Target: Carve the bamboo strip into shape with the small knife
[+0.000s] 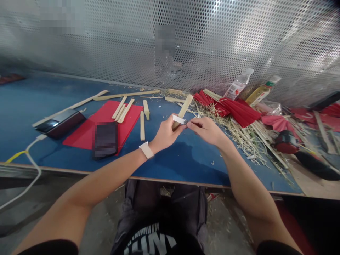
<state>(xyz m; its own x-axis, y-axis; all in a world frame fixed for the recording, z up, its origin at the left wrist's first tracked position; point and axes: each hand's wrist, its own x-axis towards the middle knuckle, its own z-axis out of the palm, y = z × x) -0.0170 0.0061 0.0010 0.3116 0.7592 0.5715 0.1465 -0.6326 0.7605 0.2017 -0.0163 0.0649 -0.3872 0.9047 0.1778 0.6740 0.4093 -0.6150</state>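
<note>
Over the middle of the blue table, my left hand [168, 132] is closed around a flat bamboo strip [186, 105], whose upper end points away from me and slightly right. My right hand [204, 129] pinches the dark end of a small knife [180, 119]. Its pale, shiny blade lies across the strip, pointing left, beside the fingers of my left hand. Both hands are close together, nearly touching. The lower end of the strip is hidden by my left hand.
Left of my hands, a red sheet [90, 127] bears short bamboo pieces [124, 112] and a phone [105, 140]. A black device [61, 122] with a white cable stands farther left. Shavings [239, 136], red fans [239, 111], two bottles [239, 84] and a power tool [287, 142] lie right.
</note>
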